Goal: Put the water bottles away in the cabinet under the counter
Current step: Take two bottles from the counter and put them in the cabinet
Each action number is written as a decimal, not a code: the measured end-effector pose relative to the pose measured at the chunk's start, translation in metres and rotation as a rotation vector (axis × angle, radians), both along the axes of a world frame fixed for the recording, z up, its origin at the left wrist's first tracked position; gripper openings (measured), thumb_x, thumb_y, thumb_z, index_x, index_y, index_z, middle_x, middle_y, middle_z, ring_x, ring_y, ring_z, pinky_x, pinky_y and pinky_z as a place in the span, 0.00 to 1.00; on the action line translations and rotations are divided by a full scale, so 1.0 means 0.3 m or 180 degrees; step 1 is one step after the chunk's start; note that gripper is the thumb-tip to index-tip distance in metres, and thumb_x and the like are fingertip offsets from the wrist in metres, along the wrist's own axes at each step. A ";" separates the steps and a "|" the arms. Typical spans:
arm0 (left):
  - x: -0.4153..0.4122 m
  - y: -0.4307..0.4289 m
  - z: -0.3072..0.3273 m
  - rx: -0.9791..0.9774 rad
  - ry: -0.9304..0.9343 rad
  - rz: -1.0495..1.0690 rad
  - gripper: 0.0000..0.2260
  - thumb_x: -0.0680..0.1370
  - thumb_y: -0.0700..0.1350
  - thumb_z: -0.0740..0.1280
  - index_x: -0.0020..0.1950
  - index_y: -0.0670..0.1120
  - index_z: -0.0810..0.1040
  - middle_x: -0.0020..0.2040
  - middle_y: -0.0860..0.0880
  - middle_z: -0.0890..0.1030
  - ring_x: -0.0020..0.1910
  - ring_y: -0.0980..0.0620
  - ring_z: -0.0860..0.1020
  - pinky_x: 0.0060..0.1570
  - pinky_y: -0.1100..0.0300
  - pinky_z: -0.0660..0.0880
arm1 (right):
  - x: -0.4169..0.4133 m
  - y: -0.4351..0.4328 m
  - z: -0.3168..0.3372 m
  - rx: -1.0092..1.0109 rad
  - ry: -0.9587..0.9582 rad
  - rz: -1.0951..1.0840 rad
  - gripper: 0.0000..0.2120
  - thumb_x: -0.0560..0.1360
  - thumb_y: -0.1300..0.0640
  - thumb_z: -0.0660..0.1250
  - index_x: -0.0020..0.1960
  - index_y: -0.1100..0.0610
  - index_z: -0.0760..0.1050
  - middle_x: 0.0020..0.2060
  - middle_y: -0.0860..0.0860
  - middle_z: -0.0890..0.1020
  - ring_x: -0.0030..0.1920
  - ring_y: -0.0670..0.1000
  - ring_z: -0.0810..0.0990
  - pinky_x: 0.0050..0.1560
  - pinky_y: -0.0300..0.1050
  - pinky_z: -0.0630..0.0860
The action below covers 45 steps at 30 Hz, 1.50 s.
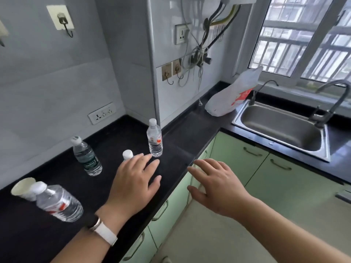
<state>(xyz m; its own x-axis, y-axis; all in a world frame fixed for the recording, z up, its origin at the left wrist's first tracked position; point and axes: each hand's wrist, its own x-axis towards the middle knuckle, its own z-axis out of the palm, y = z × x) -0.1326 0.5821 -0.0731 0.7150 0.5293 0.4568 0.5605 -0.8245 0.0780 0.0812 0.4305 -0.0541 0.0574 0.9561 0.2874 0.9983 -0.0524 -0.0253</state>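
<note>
Several clear water bottles with white caps stand on the black counter (117,141). One red-labelled bottle (155,138) stands farthest back. A green-labelled bottle (87,157) is left of it. Only the cap of another bottle (127,154) shows behind my left hand (133,184), which hovers open over the counter, fingers spread. A near bottle (59,203) stands at the front left. My right hand (215,184) is open too, held past the counter's edge above the green cabinet doors (176,202), which are closed.
A white paper cup (22,187) stands beside the near bottle. A plastic bag (230,96) lies on the counter by the steel sink (281,128) with its two faucets. Wall sockets and hanging cables sit behind. More green doors (284,179) run under the sink.
</note>
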 end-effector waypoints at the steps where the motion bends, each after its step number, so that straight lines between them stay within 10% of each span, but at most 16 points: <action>1: 0.011 0.034 -0.007 0.0008 -0.0036 0.0010 0.20 0.77 0.54 0.63 0.62 0.44 0.82 0.61 0.43 0.81 0.62 0.39 0.78 0.58 0.44 0.74 | 0.016 0.034 0.003 -0.0019 -0.0034 0.0028 0.24 0.76 0.38 0.60 0.65 0.50 0.76 0.61 0.49 0.79 0.61 0.55 0.78 0.60 0.52 0.75; 17: -0.016 0.315 -0.120 -0.0835 -0.0055 0.1023 0.25 0.76 0.58 0.61 0.66 0.44 0.78 0.62 0.44 0.80 0.60 0.43 0.79 0.57 0.47 0.78 | 0.098 0.543 -0.078 -0.0054 0.0230 0.0425 0.24 0.75 0.38 0.59 0.63 0.50 0.77 0.59 0.48 0.79 0.59 0.57 0.78 0.56 0.53 0.76; 27: 0.042 0.265 -0.211 -0.2238 -0.1126 0.1887 0.26 0.77 0.52 0.71 0.73 0.57 0.68 0.61 0.65 0.71 0.59 0.65 0.69 0.56 0.76 0.62 | 0.222 0.873 -0.172 -0.0300 0.0796 0.0843 0.30 0.73 0.38 0.60 0.68 0.54 0.73 0.62 0.51 0.78 0.61 0.59 0.78 0.56 0.56 0.77; 35: 0.148 0.221 -0.271 -0.2526 -0.2237 0.2972 0.20 0.75 0.45 0.75 0.61 0.62 0.75 0.57 0.65 0.80 0.60 0.64 0.77 0.62 0.59 0.74 | 0.352 1.099 -0.240 -0.0988 0.1545 0.1121 0.40 0.71 0.34 0.63 0.77 0.54 0.61 0.72 0.49 0.71 0.72 0.52 0.68 0.69 0.50 0.67; 45: 0.268 0.190 -0.315 -0.2499 -0.3018 0.3658 0.28 0.72 0.40 0.78 0.65 0.59 0.72 0.60 0.57 0.81 0.60 0.61 0.79 0.57 0.70 0.73 | 0.381 1.201 -0.336 -0.1769 0.2497 0.1577 0.35 0.71 0.44 0.74 0.73 0.44 0.62 0.63 0.39 0.72 0.58 0.45 0.74 0.53 0.44 0.72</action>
